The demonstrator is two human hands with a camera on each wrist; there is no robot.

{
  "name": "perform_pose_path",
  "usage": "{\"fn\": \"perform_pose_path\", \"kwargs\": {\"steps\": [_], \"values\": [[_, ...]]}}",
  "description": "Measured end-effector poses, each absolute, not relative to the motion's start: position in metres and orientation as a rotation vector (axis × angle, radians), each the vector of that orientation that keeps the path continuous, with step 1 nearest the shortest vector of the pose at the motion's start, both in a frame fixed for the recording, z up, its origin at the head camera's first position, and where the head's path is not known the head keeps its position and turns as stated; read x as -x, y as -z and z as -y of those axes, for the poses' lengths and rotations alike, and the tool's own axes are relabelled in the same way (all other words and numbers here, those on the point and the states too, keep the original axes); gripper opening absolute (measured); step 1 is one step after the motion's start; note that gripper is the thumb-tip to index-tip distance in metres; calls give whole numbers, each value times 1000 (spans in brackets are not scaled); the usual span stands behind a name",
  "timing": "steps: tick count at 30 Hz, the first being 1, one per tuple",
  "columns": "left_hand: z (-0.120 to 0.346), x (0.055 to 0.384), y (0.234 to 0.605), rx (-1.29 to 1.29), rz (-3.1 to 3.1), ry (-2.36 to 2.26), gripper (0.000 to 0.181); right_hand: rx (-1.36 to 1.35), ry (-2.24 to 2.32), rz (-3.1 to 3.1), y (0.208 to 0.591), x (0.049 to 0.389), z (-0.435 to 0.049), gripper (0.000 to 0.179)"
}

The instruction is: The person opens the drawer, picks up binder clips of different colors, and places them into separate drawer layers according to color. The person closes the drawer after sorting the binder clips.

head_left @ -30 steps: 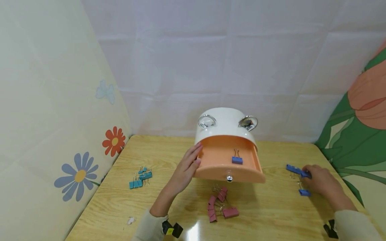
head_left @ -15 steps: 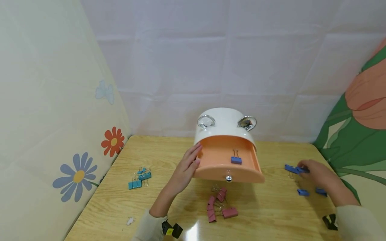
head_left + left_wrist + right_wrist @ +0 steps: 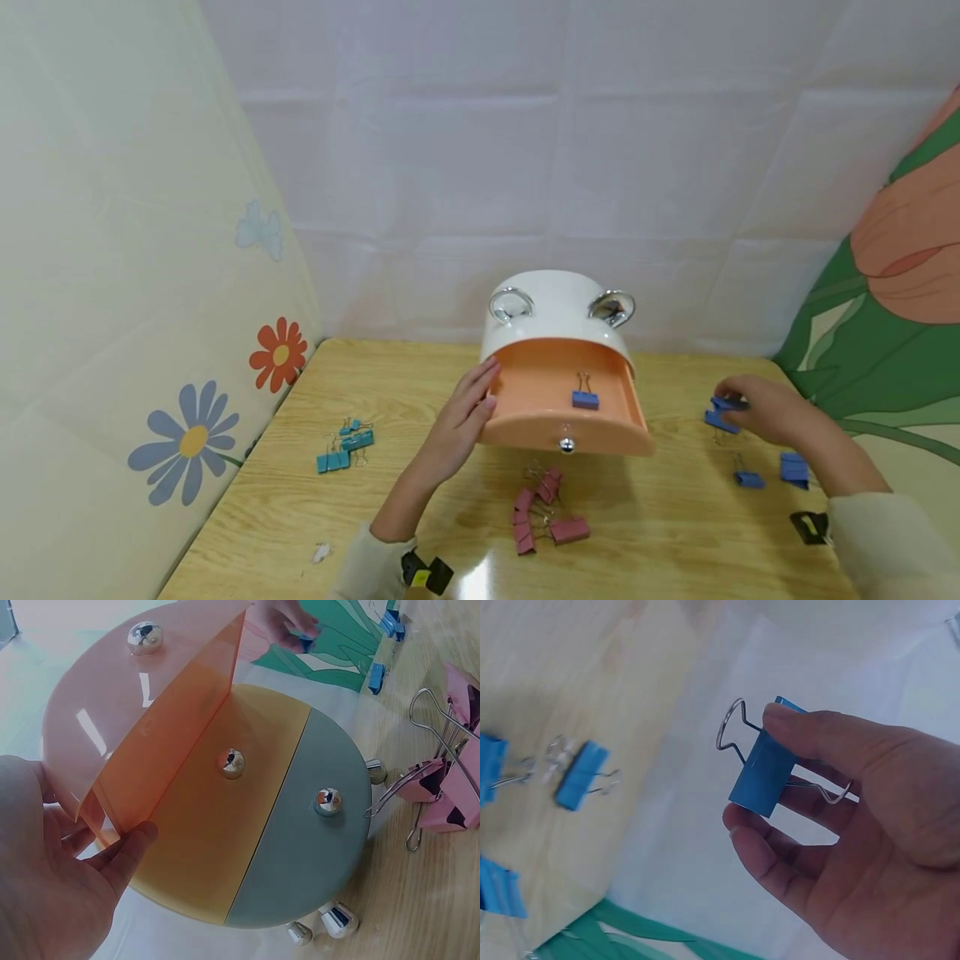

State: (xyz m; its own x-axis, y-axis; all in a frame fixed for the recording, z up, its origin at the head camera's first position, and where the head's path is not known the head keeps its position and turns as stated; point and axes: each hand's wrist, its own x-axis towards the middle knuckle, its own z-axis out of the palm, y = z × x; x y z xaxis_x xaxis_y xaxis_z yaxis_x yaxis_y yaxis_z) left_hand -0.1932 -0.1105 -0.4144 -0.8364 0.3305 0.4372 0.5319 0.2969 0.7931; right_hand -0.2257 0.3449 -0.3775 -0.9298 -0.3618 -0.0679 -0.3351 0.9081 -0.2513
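My right hand (image 3: 765,410) pinches a blue binder clip (image 3: 765,772) between thumb and fingers, its wire handles sticking out on both sides. Below it on the table lie more blue binder clips (image 3: 748,480), several in all. With my left hand (image 3: 452,427) I grip the left side of an orange drawer (image 3: 176,742), which is pulled out of a white rounded cabinet (image 3: 558,304). Another blue clip (image 3: 585,400) sits inside the drawer, toward its right. In the left wrist view, the yellow drawer (image 3: 217,825) and grey-green drawer (image 3: 300,832) are closed.
Pink binder clips (image 3: 569,531) lie in front of the cabinet, and teal ones (image 3: 357,441) are at the left of the wooden table (image 3: 420,375). A small white scrap (image 3: 322,552) is near the front left. Fabric-covered walls enclose the back and sides.
My right hand has moved left and slightly back, lifting a blue clip above the others. A blue clip formerly behind that hand now shows at the right. My left hand stays on the drawer.
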Motion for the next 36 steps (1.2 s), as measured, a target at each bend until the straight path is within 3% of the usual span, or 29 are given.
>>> {"fn": "perform_pose_path", "kwargs": {"steps": [20, 36], "values": [[109, 195, 413, 809, 2360, 1572, 47, 759, 353, -2982, 326, 222, -294, 14], [110, 194, 415, 795, 2384, 1583, 47, 839, 317, -2985, 286, 208, -241, 30]]}}
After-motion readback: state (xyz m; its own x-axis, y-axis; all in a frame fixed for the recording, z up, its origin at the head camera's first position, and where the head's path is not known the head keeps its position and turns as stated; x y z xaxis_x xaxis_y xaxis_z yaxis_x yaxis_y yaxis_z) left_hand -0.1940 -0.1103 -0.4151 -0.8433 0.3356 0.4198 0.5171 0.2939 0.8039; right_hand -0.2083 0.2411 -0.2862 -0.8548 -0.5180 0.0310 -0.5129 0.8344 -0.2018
